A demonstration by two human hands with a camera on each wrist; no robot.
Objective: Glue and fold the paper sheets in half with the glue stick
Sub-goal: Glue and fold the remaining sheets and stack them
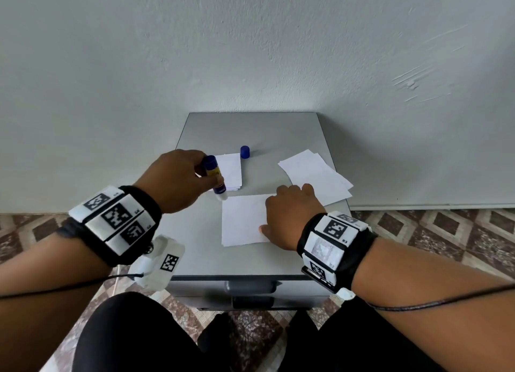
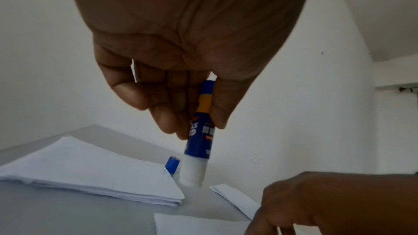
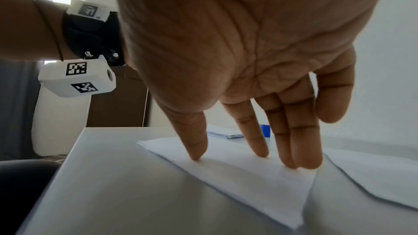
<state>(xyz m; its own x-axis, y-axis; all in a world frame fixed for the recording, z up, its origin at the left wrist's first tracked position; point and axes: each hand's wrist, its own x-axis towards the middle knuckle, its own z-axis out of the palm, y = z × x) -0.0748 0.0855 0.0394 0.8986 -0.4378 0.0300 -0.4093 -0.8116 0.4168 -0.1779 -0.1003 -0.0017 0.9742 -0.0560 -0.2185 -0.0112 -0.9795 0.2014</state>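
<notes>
A small grey cabinet [image 1: 252, 257] stands against a pale wall, and its top is the surface carrying everything here. On the right side of that surface lie loose paper sheets [image 1: 317, 176], overlapping and slightly fanned. Near the front middle lies a single sheet [image 1: 242, 221], flat, with the right hand [image 1: 291, 215] on its right part: fingers straight and spread, fingertips [image 3: 196, 156] pressing the paper down, holding nothing. Behind it, toward the left, sits a stack of folded sheets [image 1: 231, 171]. The left hand [image 1: 178, 179] hovers over the gap between stack and single sheet, its grip closed round a glue stick [image 2: 200, 131] held nearly upright between thumb and fingers, white end down, just above the surface. Its blue-and-yellow label shows lettering, only partly legible. The blue cap [image 1: 245, 152] stands alone behind the stack.
</notes>
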